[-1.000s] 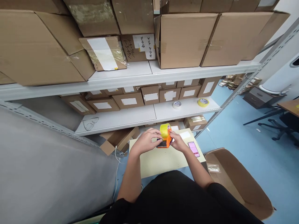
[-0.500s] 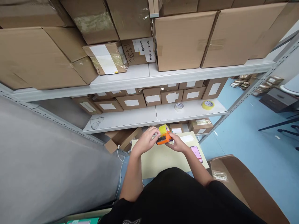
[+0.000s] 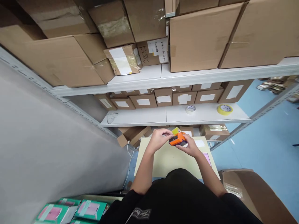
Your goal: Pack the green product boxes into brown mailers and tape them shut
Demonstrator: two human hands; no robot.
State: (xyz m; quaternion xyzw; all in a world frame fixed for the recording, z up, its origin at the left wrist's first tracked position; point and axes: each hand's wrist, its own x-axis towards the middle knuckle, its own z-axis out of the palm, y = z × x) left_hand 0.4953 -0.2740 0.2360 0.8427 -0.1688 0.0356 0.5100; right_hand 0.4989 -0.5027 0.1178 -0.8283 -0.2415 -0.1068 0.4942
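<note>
A small orange box (image 3: 177, 139) with a dark face is held above the cream-coloured table (image 3: 161, 160). My right hand (image 3: 190, 145) grips its right side, thumb and fingers around it. At the box's upper left edge, my left hand (image 3: 160, 140) has its fingertips pinched together; what lies between them, if anything, is too small to make out. Just behind the box shows a yellow piece (image 3: 176, 130); whether it belongs to the box I cannot tell. A phone with a pink screen (image 3: 206, 158) lies on the table, partly hidden by my right forearm.
Ahead stands a metal shelf (image 3: 130, 116) stacked with cardboard boxes (image 3: 196, 43). It also bears a white tape roll (image 3: 191, 109) and a yellow tape roll (image 3: 224, 109). An open carton (image 3: 243, 183) stands at right, green packages (image 3: 90, 209) at lower left, a cable (image 3: 129, 161) left of the table.
The view has shifted, so the shelf appears further right and more green packages show. My left fingertips have come onto the box's upper edge, and the box is tilted differently.
</note>
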